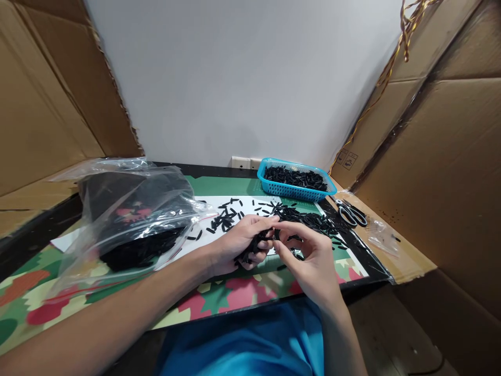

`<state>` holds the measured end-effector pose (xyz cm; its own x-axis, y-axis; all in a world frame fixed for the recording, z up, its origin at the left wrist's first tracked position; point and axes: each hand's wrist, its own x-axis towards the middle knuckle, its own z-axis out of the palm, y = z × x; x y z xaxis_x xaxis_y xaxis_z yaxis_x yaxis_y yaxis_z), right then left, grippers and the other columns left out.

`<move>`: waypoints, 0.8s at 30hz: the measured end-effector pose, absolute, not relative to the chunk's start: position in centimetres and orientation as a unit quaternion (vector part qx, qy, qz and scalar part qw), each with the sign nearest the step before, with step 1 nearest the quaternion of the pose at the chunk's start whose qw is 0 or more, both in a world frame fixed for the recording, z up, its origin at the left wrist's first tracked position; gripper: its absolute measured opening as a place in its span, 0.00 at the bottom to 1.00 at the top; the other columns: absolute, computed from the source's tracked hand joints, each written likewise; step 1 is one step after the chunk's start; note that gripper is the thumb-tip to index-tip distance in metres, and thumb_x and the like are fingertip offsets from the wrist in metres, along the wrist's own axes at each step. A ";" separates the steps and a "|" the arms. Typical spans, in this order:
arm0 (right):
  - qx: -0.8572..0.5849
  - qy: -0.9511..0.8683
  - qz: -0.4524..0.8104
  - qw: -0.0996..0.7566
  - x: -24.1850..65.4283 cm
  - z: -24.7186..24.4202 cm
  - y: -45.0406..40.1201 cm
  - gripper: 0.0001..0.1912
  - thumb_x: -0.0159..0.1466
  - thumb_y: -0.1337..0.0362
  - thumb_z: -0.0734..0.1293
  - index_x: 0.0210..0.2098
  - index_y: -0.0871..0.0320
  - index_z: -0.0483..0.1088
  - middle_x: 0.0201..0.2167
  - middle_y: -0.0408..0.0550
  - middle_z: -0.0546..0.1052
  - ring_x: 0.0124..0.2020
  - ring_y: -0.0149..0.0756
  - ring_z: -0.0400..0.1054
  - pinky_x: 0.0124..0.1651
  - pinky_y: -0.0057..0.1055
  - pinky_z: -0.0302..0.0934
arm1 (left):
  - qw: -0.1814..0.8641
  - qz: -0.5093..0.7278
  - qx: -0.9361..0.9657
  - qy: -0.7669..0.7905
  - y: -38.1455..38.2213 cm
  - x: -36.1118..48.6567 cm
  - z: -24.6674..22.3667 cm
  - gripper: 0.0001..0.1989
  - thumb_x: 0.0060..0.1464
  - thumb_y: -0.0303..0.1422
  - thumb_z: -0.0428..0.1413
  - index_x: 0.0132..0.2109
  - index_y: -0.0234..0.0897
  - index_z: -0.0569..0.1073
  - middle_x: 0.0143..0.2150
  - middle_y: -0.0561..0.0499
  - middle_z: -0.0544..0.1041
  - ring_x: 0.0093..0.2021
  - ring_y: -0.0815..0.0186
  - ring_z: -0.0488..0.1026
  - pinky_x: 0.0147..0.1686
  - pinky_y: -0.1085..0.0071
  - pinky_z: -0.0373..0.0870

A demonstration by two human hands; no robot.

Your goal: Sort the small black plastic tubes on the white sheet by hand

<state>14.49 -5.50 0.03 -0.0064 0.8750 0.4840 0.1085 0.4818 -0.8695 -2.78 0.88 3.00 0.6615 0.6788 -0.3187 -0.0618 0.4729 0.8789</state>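
Note:
My left hand (245, 243) is closed around a bundle of dark strands or slim pieces (247, 254), whose exact kind I cannot make out. Beside it, my right hand (309, 256) has thumb and forefinger brought together at the bundle's right end. Whatever sits in that pinch is too small to name. Behind both hands, a heap of small black oblong pieces (309, 219) lies on a white sheet (254, 198). More such pieces (225, 218) are scattered to the left of the heap.
At the left lies a clear zip bag (133, 209) with black contents. A blue basket (299, 194) full of black pieces stands at the back. Scissors (352, 214) and a small plastic bag (381, 237) lie right. Cardboard walls (442, 156) flank the table.

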 end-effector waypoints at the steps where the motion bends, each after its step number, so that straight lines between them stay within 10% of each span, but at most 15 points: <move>1: -0.391 -0.630 0.329 0.584 14.5 0.0 -5.5 0.13 0.69 0.67 0.72 0.51 0.54 0.82 0.35 0.45 0.79 0.36 0.34 0.74 0.41 0.28 0.75 | 0.789 0.232 0.454 0.344 0.9 -2.8 3.1 0.26 0.59 0.53 0.65 0.31 0.39 0.63 0.22 0.61 0.59 0.16 0.78 0.50 0.11 0.83 0.44; 11: -0.401 -0.618 0.289 0.612 14.4 0.5 -5.4 0.08 0.68 0.63 0.74 0.47 0.54 0.81 0.33 0.44 0.79 0.34 0.35 0.75 0.38 0.30 0.75 | 0.792 0.250 0.410 0.377 1.1 -3.0 3.1 0.23 0.58 0.50 0.66 0.35 0.40 0.63 0.25 0.62 0.60 0.17 0.79 0.51 0.14 0.84 0.42; 19: -0.336 -0.507 -0.046 0.793 15.5 6.8 -4.2 0.11 0.66 0.64 0.76 0.48 0.49 0.77 0.29 0.41 0.74 0.28 0.37 0.73 0.30 0.34 0.67 | 0.784 0.255 0.400 0.399 1.3 -3.1 2.8 0.26 0.53 0.50 0.69 0.36 0.42 0.61 0.26 0.63 0.60 0.18 0.79 0.52 0.15 0.83 0.39; 24: -0.463 -0.691 0.018 0.555 17.9 8.0 2.6 0.15 0.69 0.62 0.71 0.55 0.55 0.77 0.24 0.39 0.75 0.24 0.34 0.67 0.31 0.34 0.62 | 0.779 0.267 0.400 0.403 1.3 -3.1 2.7 0.26 0.52 0.51 0.69 0.37 0.41 0.63 0.26 0.63 0.60 0.17 0.79 0.52 0.16 0.82 0.38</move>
